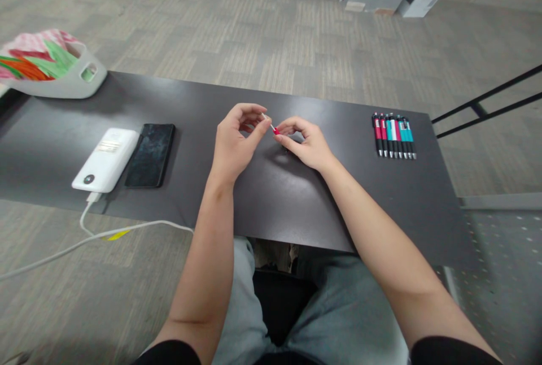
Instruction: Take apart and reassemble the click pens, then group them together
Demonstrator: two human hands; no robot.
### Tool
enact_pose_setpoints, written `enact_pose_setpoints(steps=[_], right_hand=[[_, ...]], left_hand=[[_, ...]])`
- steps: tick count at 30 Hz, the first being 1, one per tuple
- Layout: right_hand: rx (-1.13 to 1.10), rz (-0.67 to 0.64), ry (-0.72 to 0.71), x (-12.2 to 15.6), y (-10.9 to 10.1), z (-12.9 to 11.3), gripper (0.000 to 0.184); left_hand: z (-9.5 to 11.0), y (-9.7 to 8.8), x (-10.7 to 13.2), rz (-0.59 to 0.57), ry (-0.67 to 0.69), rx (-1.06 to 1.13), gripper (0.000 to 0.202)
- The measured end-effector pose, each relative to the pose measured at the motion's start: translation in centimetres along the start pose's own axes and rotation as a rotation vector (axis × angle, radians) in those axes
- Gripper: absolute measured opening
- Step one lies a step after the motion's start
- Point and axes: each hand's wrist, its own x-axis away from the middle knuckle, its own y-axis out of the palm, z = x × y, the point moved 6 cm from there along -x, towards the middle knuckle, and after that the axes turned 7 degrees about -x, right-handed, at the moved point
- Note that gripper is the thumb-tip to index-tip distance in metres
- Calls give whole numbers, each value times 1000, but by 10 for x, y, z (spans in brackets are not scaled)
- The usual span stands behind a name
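Left hand (pixel 237 142) pinching slim white rod (pixel 271 125), held above middle of counter (pixel 283 201). Right hand (pixel 308 144) pinching small red piece (pixel 276 131) at rod's 5-o'clock end; both look joined, though too small to be sure. Row of pens (pixel 394 137) on counter at 3 o'clock from hands. Black phone (pixel 150 156) at 9 o'clock, white power bank (pixel 110 159) just beyond it.

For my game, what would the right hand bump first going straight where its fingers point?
Probably the left hand; the right hand seems to hold the red end of the thin white stick.
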Motion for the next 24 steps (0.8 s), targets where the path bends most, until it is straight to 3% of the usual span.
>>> enact_pose_setpoints(steps=[5, 16, 24], right_hand=[[-1, 32, 18, -1, -4, 3, 38], [-45, 53, 23, -1, -1, -5, 56], [-50, 39, 3, -1, -1, -6, 59]], left_hand=[[-2, 0, -2, -17, -3, 7, 43], [12, -3, 2, 118, 59, -49, 26], [16, -2, 4, 88, 75, -56, 27]])
